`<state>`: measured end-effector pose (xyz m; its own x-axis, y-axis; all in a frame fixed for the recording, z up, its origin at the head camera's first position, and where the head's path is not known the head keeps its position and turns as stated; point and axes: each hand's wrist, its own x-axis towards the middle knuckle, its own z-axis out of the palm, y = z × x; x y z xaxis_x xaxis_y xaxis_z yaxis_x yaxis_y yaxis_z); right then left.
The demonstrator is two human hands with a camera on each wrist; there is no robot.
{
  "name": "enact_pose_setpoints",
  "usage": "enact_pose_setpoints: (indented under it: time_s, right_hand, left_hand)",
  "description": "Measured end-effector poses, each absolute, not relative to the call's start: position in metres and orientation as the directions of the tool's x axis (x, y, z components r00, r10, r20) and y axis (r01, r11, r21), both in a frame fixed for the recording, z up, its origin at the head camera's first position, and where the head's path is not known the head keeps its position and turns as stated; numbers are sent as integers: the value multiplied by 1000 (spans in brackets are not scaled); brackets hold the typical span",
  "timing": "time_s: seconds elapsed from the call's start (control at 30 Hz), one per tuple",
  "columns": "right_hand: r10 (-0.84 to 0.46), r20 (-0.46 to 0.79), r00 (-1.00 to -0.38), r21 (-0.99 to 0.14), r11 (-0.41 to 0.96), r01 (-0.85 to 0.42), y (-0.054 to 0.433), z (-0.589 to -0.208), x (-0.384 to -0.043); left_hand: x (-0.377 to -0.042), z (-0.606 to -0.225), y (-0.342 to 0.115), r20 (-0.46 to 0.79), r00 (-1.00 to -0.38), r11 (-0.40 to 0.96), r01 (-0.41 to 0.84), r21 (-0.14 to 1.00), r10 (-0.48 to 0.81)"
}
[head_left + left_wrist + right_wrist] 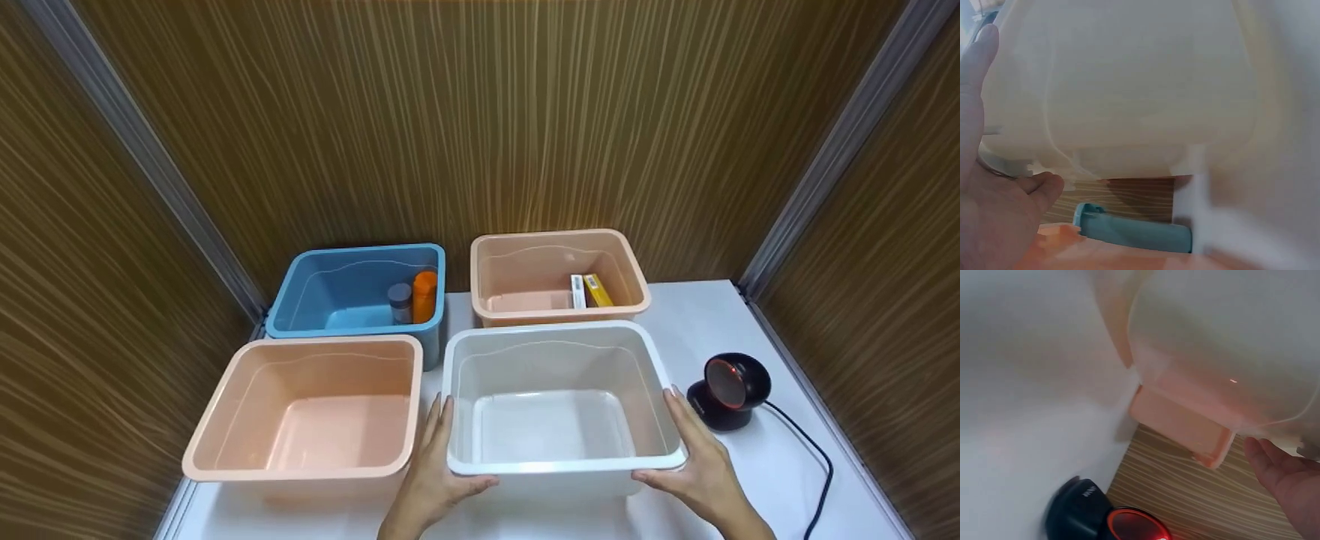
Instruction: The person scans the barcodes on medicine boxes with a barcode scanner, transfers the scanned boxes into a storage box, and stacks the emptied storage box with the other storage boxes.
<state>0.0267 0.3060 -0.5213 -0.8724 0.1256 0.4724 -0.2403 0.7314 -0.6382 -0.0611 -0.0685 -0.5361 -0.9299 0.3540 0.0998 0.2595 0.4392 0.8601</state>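
A white plastic bin (555, 466) stands at the front of the table, with nothing inside it. My left hand (431, 480) grips its near left corner, thumb along the front under the rim and fingers up the left side. At the near right corner, my right hand (705, 469) holds the bin the same way, its fingertips at the right rim. The left wrist view shows the bin's outer wall (1140, 84) beside the left thumb and fingers. Right-hand fingers (1264, 455) lie against the wall below the rim in the right wrist view.
A peach bin (300, 475) stands left of the white one. Behind are a blue bin (352, 331) with an orange bottle (424, 296) and a dark-capped jar (400, 300), and another peach bin (562, 315) holding small boxes. A black corded scanner (739, 382) stands right.
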Motion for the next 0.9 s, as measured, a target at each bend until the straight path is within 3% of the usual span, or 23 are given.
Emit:
enact_pose_setpoints:
  time_s: [0.6, 0.9]
  right_hand:
    - [47, 711, -702, -540, 676, -501, 287, -452, 14]
    - [47, 734, -678, -524, 674, -521, 268, -428, -7]
  left_hand:
    - [-63, -453, -89, 241, -918, 298, 337, 893, 314]
    - [-76, -427, -108, 373, -877, 251, 451, 856, 304]
